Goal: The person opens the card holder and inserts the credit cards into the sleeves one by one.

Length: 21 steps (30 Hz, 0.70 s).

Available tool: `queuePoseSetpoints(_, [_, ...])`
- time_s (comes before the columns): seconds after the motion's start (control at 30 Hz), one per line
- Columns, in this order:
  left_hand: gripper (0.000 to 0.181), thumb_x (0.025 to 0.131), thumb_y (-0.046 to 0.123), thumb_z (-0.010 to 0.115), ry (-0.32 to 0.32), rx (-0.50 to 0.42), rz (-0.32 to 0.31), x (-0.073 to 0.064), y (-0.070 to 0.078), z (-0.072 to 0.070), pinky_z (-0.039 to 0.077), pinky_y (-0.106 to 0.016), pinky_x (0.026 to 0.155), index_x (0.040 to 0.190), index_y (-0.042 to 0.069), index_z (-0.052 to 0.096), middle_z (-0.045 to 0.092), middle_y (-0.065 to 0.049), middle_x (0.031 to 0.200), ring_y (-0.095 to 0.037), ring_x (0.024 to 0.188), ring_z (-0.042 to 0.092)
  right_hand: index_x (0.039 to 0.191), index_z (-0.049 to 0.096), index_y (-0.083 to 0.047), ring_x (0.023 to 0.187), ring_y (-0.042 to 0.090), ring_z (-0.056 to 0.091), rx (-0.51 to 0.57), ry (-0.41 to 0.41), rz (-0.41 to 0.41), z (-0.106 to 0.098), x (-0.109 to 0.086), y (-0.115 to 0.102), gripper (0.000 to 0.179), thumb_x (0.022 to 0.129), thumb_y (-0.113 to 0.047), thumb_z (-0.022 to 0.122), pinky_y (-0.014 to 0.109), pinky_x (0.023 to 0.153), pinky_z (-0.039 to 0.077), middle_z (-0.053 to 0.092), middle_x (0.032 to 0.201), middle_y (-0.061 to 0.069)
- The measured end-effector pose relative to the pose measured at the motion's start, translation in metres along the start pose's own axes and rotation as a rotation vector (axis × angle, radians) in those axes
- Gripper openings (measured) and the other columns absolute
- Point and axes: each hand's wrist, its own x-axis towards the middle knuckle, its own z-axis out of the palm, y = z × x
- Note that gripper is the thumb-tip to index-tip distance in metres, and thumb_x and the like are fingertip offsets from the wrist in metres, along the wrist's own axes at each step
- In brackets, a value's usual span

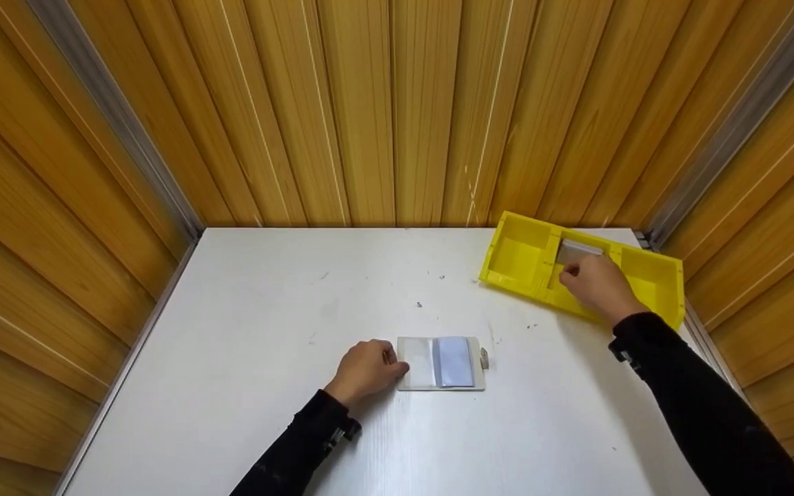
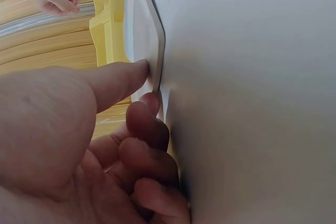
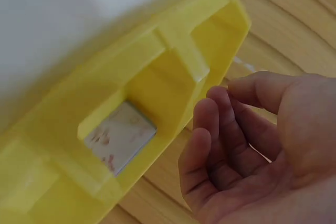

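Note:
A small card holder (image 1: 419,364) lies spread on the white table, its clear sleeves (image 1: 457,362) bunched on the right half and a snap tab (image 1: 484,358) sticking out at the right. My left hand (image 1: 369,368) pinches its left cover edge (image 2: 157,40) between thumb and forefinger. Over the middle compartment of the yellow tray (image 1: 517,251) hovers my right hand (image 1: 600,282), fingers curled and thumb against the forefinger, with nothing visible in it. Inside that compartment is a pale card-like rectangle (image 3: 122,135) with reddish marks, partly behind the hand in the head view (image 1: 579,249).
The tray has three compartments and stands at the table's back right corner, close to the wood-patterned wall (image 1: 424,110). Small dark specks (image 1: 419,304) dot the white tabletop (image 1: 266,296). Metal rails (image 1: 135,131) run along the corners.

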Motion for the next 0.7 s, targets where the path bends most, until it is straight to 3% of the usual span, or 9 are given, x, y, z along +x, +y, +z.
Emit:
queuePoseSetpoints(0.23, [0.031, 0.095, 0.033, 0.083, 0.005, 0.014, -0.009, 0.000, 0.000, 0.003, 0.042, -0.030, 0.067, 0.073, 0.018, 0.066, 0.057, 0.009, 0.069, -0.012, 0.068, 0.052, 0.125, 0.074, 0.009, 0.097, 0.038, 0.063, -0.152, 0.094, -0.024, -0.017, 0.012, 0.015, 0.035, 0.111, -0.021, 0.062, 0.050, 0.089, 0.056, 0.073, 0.113, 0.028])
queuePoseSetpoints(0.47, [0.030, 0.095, 0.034, 0.083, 0.006, 0.017, -0.005, -0.003, 0.000, 0.003, 0.042, -0.030, 0.067, 0.075, 0.018, 0.067, 0.057, 0.009, 0.069, -0.012, 0.069, 0.052, 0.101, 0.077, 0.012, 0.078, 0.036, 0.063, -0.235, 0.208, -0.098, -0.025, 0.024, 0.037, 0.026, 0.105, -0.013, 0.068, 0.050, 0.072, 0.055, 0.073, 0.090, 0.027])
queuePoseSetpoints(0.7, [0.030, 0.096, 0.034, 0.083, 0.011, 0.014, -0.008, -0.004, 0.000, 0.003, 0.042, -0.030, 0.068, 0.075, 0.018, 0.068, 0.057, 0.010, 0.069, -0.012, 0.069, 0.052, 0.114, 0.071, 0.021, 0.090, 0.048, 0.072, -0.361, 0.260, -0.088, -0.016, 0.038, 0.053, 0.031, 0.106, -0.008, 0.066, 0.068, 0.086, 0.062, 0.071, 0.105, 0.040])
